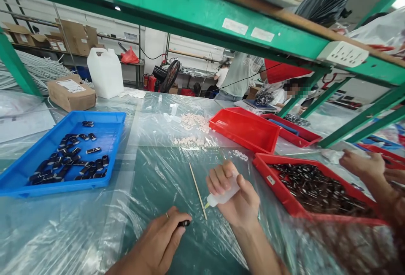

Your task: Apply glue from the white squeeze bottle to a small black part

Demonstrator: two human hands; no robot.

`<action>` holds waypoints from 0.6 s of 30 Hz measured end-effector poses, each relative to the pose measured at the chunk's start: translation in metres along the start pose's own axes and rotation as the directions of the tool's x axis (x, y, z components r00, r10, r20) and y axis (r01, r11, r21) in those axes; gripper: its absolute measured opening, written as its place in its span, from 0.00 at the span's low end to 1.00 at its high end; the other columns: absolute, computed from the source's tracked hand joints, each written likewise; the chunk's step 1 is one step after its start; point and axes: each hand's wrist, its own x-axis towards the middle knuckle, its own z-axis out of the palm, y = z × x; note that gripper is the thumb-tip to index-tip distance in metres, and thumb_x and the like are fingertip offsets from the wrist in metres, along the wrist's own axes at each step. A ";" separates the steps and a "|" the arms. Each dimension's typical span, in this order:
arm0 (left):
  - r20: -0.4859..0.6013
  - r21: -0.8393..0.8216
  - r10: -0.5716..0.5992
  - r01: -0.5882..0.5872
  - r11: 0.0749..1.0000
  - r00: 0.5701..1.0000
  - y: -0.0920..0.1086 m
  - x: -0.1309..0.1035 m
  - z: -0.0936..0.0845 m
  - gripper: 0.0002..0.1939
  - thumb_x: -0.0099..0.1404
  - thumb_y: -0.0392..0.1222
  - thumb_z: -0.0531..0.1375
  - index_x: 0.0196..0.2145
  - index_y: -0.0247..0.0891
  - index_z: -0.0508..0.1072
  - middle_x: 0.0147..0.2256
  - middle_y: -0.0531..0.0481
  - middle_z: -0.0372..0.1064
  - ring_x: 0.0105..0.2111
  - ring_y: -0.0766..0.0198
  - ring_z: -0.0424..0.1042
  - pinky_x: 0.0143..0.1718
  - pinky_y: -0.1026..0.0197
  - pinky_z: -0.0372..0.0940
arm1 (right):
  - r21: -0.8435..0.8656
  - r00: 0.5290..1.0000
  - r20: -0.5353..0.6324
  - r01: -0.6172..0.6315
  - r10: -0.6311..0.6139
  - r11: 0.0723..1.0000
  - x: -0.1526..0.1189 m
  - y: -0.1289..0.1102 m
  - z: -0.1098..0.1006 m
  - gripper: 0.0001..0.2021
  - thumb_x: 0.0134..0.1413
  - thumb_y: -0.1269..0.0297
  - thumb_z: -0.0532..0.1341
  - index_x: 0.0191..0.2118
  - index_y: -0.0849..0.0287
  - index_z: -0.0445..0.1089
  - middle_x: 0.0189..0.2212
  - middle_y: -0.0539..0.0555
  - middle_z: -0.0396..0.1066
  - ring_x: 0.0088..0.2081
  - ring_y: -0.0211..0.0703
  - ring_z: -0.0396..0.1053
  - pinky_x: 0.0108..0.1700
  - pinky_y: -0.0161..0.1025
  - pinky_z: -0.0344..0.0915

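My left hand (163,237) is closed round a small black cylindrical part (184,223), whose end sticks out between thumb and fingers. To its right, my right hand (237,195) grips a translucent white squeeze bottle (223,192), its yellowish nozzle pointing down and left. A thin wooden stick (197,190) lies on the plastic-covered table (152,182), just beyond the nozzle. Small pale pieces (194,122) are spread in groups farther back. At the left, a blue tray (118,127) holds several black cylindrical parts (63,159).
Red bins (243,129) stand at the right; the nearer red bin (275,192) is full of dark parts. Another person's hand (363,163) is at the far right. A green shelf beam (190,5) crosses above. A white jug (105,72) and cardboard box (71,92) stand behind the blue tray.
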 end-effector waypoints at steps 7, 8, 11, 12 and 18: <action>0.004 0.009 0.034 -0.034 0.999 0.999 0.010 0.007 -0.006 0.10 0.88 0.53 0.50 0.59 0.54 0.65 0.45 0.55 0.77 0.30 0.61 0.79 0.27 0.65 0.73 | 0.149 0.998 0.020 -0.061 0.059 0.987 -0.004 -0.011 0.015 0.34 0.82 0.47 0.42 0.38 0.83 0.50 0.23 0.56 0.35 0.33 0.13 0.46 0.47 0.07 0.57; 0.010 0.004 0.024 -0.024 1.000 1.000 0.009 0.007 -0.006 0.09 0.88 0.52 0.50 0.58 0.54 0.65 0.45 0.55 0.77 0.30 0.61 0.78 0.27 0.66 0.72 | 0.177 0.998 0.025 -0.061 0.057 0.982 -0.005 -0.013 0.017 0.34 0.82 0.48 0.42 0.37 0.83 0.50 0.23 0.56 0.35 0.33 0.13 0.47 0.47 0.07 0.57; 0.098 -0.066 -0.057 0.064 0.996 0.994 0.005 0.003 -0.006 0.06 0.86 0.51 0.54 0.55 0.52 0.67 0.43 0.57 0.74 0.36 0.61 0.78 0.36 0.66 0.71 | 0.268 0.997 0.021 -0.083 0.080 0.960 -0.009 -0.014 0.024 0.35 0.82 0.48 0.41 0.34 0.84 0.49 0.22 0.56 0.35 0.31 0.13 0.47 0.47 0.08 0.58; 0.141 -0.101 -0.099 0.113 0.988 0.985 0.003 0.002 -0.005 0.05 0.86 0.50 0.56 0.53 0.52 0.67 0.43 0.57 0.73 0.38 0.61 0.77 0.39 0.65 0.70 | 0.291 0.995 0.028 -0.095 0.091 0.952 -0.009 -0.014 0.027 0.35 0.82 0.48 0.41 0.34 0.84 0.49 0.22 0.56 0.35 0.32 0.13 0.48 0.47 0.08 0.59; 0.139 -0.088 -0.085 0.098 0.991 0.987 0.003 -0.003 -0.005 0.07 0.85 0.50 0.56 0.57 0.51 0.65 0.47 0.54 0.74 0.43 0.57 0.78 0.40 0.63 0.71 | 0.355 0.994 0.083 -0.093 0.068 0.930 -0.009 -0.007 0.046 0.35 0.82 0.48 0.41 0.33 0.84 0.48 0.22 0.57 0.38 0.32 0.13 0.49 0.48 0.08 0.58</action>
